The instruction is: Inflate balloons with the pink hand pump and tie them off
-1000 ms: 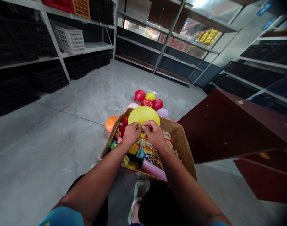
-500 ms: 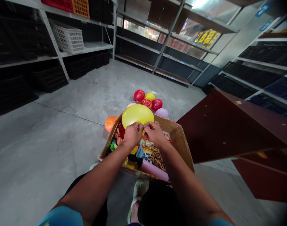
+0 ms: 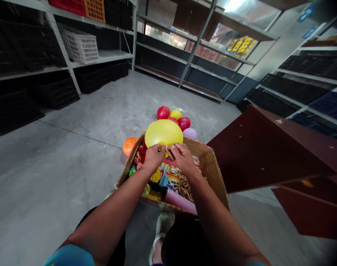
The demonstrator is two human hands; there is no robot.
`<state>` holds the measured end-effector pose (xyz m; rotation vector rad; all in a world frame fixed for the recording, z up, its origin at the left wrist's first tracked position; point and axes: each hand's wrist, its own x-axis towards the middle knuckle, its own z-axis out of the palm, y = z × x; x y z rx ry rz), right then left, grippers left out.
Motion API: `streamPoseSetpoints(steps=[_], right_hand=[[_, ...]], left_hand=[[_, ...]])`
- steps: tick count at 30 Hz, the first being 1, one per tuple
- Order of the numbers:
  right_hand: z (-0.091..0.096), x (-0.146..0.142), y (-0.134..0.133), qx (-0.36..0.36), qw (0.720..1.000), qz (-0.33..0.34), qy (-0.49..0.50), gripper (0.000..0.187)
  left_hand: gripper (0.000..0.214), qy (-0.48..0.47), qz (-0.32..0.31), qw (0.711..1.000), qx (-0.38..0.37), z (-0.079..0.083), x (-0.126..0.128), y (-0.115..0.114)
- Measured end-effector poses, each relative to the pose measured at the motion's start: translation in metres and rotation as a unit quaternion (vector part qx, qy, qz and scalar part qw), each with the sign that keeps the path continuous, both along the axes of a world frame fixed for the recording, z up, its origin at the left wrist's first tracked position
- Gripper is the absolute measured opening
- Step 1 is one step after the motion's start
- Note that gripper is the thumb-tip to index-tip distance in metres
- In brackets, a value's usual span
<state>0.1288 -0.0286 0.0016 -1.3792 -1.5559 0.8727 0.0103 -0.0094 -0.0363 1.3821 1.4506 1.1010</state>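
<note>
Above printed lettering (image 3: 172,169), left hand (image 3: 154,159) and right hand (image 3: 182,158) pinch the yellow balloon (image 3: 164,132).

One head-worn camera looks forward and down along the person's own forearms (image 3: 113,207); the left hand (image 3: 154,159) and right hand (image 3: 182,158) sit near, mid-view, over the cardboard box (image 3: 213,164), with shelves (image 3: 195,51) well beyond, slanting across the top

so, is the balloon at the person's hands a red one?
No: the balloon at the left hand and right hand is yellow; the red balloons lie beyond the cardboard box.
</note>
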Motion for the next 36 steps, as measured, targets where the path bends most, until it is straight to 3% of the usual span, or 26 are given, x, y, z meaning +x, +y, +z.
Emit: streamPoseSetpoints(steps=[10, 19, 23, 30, 33, 36], right_hand=[[-0.011, -0.003, 0.005, -0.011, 0.996, -0.023, 0.080, 0.019], [-0.017, -0.004, 0.002, 0.049, 0.995, -0.059, 0.070, 0.020], [-0.014, -0.005, 0.001, 0.016, 0.993, -0.064, 0.101, 0.018], [-0.007, 0.002, -0.003, -0.038, 0.993, -0.001, 0.107, 0.021], [-0.011, 0.006, -0.003, -0.034, 0.996, -0.002, 0.078, 0.019], [-0.014, 0.009, -0.001, 0.060, 0.996, -0.033, -0.058, 0.013]], left_hand=[[0.031, -0.008, -0.002, 1.000, -0.006, 0.001, -0.002, 0.000], [0.035, -0.016, -0.002, 1.000, 0.014, 0.001, 0.001, -0.001], [0.034, -0.058, -0.007, 0.998, 0.008, 0.002, 0.001, -0.002], [0.033, -0.104, -0.026, 0.994, 0.009, -0.008, 0.000, 0.005], [0.034, -0.115, -0.035, 0.993, 0.005, -0.009, 0.000, 0.005], [0.032, -0.109, -0.043, 0.993, 0.006, -0.003, -0.001, 0.002]])
